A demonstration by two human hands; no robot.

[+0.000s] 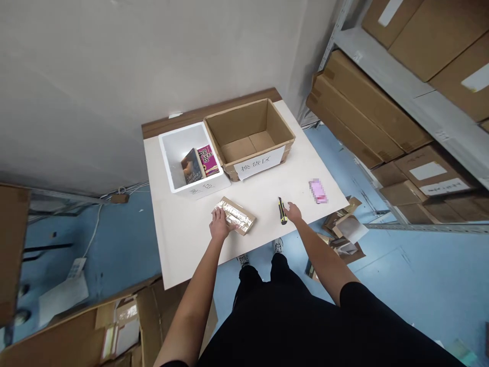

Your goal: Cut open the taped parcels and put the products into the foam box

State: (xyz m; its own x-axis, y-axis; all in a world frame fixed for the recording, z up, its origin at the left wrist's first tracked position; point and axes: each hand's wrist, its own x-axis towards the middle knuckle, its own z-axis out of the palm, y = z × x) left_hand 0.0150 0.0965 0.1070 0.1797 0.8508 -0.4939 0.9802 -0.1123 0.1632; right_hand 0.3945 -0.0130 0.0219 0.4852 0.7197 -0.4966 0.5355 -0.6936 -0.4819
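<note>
My left hand grips the left end of a flat cardboard package with shiny clear tape over it, lying on the white table. A black and yellow utility knife lies on the tabletop to the right of the package. My right hand is just beside the knife, with its fingers reaching toward the handle and partly apart; whether a fingertip touches it is too small to tell.
Behind the package stand a white foam box with books inside and an open cardboard box with a handwritten label. A blurred pink item lies at right. Shelves with cartons flank the table; more cartons lie on the floor.
</note>
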